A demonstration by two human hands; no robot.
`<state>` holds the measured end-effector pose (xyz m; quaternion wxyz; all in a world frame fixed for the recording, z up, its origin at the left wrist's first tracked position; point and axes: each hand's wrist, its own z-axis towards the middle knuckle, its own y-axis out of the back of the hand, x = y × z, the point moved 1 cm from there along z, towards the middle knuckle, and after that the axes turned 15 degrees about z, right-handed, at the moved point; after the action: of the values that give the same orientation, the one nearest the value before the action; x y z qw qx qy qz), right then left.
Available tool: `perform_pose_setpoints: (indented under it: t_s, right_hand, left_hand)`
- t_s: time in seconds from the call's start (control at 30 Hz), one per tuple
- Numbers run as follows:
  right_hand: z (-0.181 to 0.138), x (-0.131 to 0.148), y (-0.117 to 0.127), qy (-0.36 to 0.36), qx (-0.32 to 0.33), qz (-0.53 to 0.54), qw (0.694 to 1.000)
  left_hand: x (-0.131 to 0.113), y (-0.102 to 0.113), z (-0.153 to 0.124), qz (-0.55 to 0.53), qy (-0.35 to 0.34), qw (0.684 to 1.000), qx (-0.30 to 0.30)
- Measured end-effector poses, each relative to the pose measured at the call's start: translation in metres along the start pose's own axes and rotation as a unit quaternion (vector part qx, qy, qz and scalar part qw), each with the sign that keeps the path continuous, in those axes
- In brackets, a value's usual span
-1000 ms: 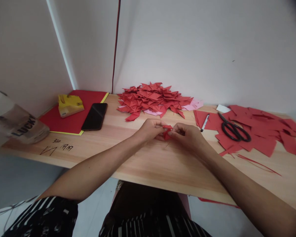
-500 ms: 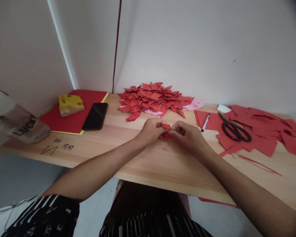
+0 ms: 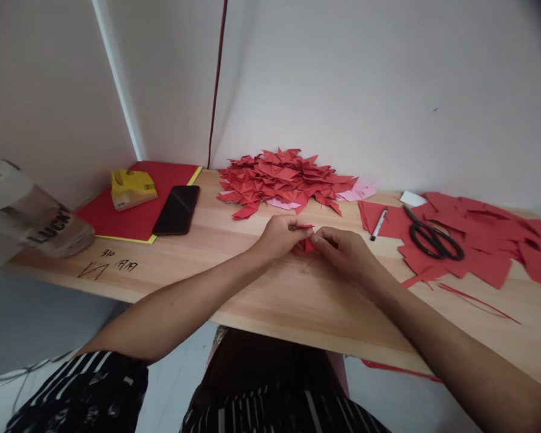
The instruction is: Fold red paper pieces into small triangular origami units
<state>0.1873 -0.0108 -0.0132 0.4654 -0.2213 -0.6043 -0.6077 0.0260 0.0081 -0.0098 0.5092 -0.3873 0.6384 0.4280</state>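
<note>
A small folded piece of red paper (image 3: 305, 244) is pinched between my two hands, just above the wooden table (image 3: 252, 294). My left hand (image 3: 283, 236) grips its left side, with thumb and fingers closed. On the other side my right hand (image 3: 338, 245) pinches the paper's right edge between thumb and fingertips. Part of the paper is hidden behind the fingers. Behind the hands lies a heap of folded red paper pieces (image 3: 284, 177), with a few pink ones (image 3: 358, 192) at its edge.
To the right, black scissors (image 3: 433, 237) rest on scattered red paper sheets (image 3: 487, 240), beside a marker pen (image 3: 379, 224). Leftward are a black phone (image 3: 177, 210), a yellow packet (image 3: 133, 189) on red sheets (image 3: 117, 225), and a clear bottle (image 3: 56, 222). A wall (image 3: 365, 84) rises behind.
Both hands stay on the red paper, whose visible shape has shifted, showing more red below the left thumb. The camera view has moved slightly.
</note>
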Motion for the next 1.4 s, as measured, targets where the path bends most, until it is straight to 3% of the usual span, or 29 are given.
perform_pose_setpoints:
  t_s: [0.1,0.23,0.4,0.63,0.93,1.17,1.4]
  right_hand:
    - [0.002,-0.001,0.004,-0.008,-0.001,0.016,1.0]
    - [0.004,-0.001,0.012,-0.022,-0.059,0.046,0.997]
    - [0.004,-0.001,0.016,-0.043,-0.113,0.085,0.989]
    - [0.003,0.001,0.01,-0.033,-0.117,0.11,0.986]
    - [0.001,0.006,0.007,-0.034,-0.131,0.147,0.98]
    - [0.001,0.009,0.006,-0.018,-0.138,0.13,0.982]
    - [0.0,0.009,0.005,-0.01,-0.136,0.118,0.984]
  left_hand:
    - [0.001,0.001,0.001,-0.019,-0.012,1.0,0.011]
    - [0.001,0.0,-0.001,-0.055,-0.046,0.997,-0.011]
    - [0.001,-0.005,-0.004,0.003,-0.08,0.997,0.006]
    - [0.004,-0.003,0.0,0.05,-0.099,0.994,-0.018]
    - [0.006,-0.005,-0.002,-0.022,-0.085,0.996,-0.022]
    - [0.007,-0.008,-0.004,-0.131,-0.037,0.991,0.004]
    - [0.003,-0.009,-0.005,-0.143,0.015,0.99,-0.001]
